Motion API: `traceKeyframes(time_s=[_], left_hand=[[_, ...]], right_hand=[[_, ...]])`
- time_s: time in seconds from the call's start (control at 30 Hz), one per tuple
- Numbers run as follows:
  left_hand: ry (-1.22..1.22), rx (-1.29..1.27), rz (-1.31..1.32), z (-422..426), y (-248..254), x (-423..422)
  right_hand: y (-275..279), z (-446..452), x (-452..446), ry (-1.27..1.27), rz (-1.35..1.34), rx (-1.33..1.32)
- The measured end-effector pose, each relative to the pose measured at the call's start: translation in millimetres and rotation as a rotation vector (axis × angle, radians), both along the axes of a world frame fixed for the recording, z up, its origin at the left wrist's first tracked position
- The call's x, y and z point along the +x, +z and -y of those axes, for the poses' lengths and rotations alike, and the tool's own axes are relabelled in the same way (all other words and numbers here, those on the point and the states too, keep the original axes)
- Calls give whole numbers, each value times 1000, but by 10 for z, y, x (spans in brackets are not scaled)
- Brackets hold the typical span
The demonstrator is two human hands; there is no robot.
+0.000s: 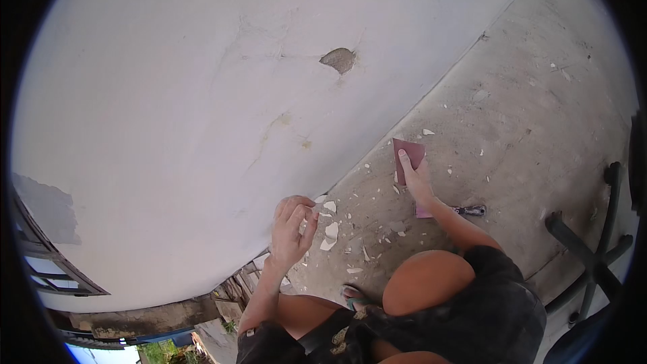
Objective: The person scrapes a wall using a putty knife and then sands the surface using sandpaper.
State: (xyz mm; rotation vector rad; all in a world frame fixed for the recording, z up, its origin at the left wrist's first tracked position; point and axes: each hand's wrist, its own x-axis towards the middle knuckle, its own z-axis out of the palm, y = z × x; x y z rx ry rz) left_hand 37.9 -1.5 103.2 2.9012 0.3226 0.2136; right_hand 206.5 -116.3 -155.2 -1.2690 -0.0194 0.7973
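Note:
A folded dark red sheet (408, 154), which looks like sandpaper, is in my right hand (418, 178), with the thumb pressed on its face. My left hand (291, 230) is raised near the wall's lower edge, fingers bent and apart, with nothing visible in it. The white wall (168, 108) has a chipped hole (338, 61) and fine cracks. White flakes (329, 236) of paint or plaster lie on the floor beside my left hand. A scraper with a dark handle (472, 210) lies on the floor, partly hidden behind my right forearm.
The grey concrete floor (512, 121) meets the wall along a diagonal edge. A dark chair base (593, 259) stands at the right. My sandalled foot (352, 295) is below the flakes. At the lower left are a window frame (57, 269) and wooden pieces (236, 291).

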Motion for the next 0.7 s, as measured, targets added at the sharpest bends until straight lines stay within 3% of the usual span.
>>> traceKeyframes(time_s=[0.07, 0.27, 0.37, 0.7], left_hand=[[-134, 179, 14, -35, 195, 237], [-133, 755, -34, -66, 594, 920], [-129, 876, -88, -63, 651, 1210], [-226, 892, -239, -254, 581, 1590]], right_hand=[[134, 46, 20, -8, 30, 20], [160, 53, 4, -24, 38, 40], [87, 50, -5, 7, 44, 6], [106, 108, 18, 91, 1, 47]])
